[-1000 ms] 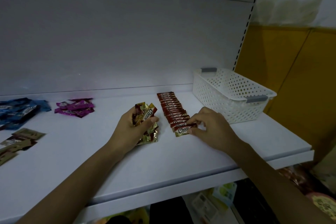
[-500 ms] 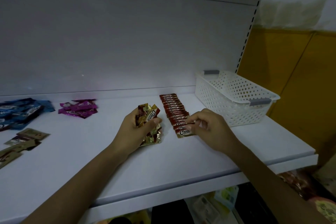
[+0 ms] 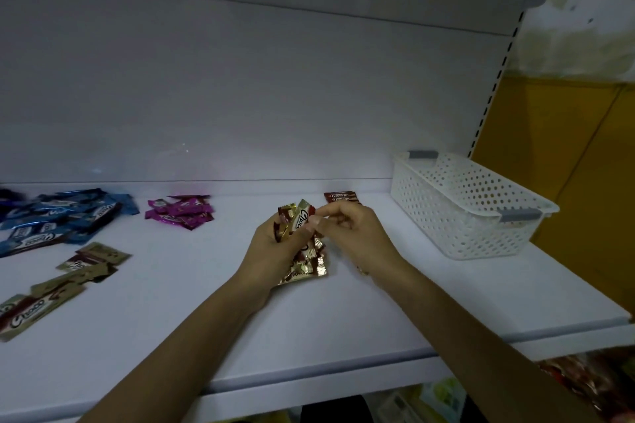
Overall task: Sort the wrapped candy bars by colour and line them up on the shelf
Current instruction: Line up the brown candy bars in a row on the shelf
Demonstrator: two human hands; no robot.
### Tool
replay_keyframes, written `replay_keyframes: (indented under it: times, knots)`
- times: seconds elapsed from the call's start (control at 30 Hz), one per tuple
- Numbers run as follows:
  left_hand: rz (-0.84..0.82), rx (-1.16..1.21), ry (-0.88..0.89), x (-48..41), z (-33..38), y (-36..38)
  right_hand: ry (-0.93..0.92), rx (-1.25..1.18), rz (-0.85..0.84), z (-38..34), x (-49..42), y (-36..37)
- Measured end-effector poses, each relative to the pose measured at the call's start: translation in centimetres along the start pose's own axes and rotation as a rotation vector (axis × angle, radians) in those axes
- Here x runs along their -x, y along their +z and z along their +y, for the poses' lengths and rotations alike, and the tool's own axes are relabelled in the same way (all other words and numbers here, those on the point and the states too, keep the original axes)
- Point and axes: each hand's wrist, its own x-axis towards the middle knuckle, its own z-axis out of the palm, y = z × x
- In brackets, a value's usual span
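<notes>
1. Left grip (image 3: 275, 251): fingers curled round a bunch of gold-and-brown foil-wrapped candy bars (image 3: 304, 266), low over the white shelf (image 3: 343, 319), well left of the white perforated plastic basket (image 3: 464, 213).
2. Right grip (image 3: 357, 237): thumb and forefinger closed on the top edge of the front bar in that bunch, other fingers curled. Reads as a pinch, but my left thumb partly hides the contact.
3. The row of red-brown wrapped bars (image 3: 340, 197) lies between bunch and basket. Only its far end shows past my right hand.
4. Further left of the basket lie magenta wrapped bars (image 3: 182, 213), blue wrapped bars (image 3: 68, 216) and olive wrapped bars (image 3: 92, 259). All are loose piles, not lined up.
5. Step, my read: pulling one bar off the bunch to place it.
6. Next move needs a clean single-bar separation, since foil likely slips, while the left keeps the rest. Then lay it flat against the end of its colour's line, same orientation.
7. Progress: roughly one colour lined, others pending.
</notes>
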Motion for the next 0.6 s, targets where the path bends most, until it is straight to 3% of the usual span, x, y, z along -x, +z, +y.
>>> replay_keyframes:
  times: [0.2,0.47,0.6]
  knots:
    - [-0.023,-0.064,0.031,-0.1,-0.3,-0.1,0.091,-0.088,-0.017,-0.4,-0.6,-0.3]
    - [-0.005,-0.018,0.019,0.1,0.1,0.1,0.153,-0.164,0.080,-0.5,-1.3,-1.2]
    - [0.040,-0.027,0.018,-0.1,0.0,-0.1,0.173,-0.184,0.018,-0.1,-0.9,-1.2]
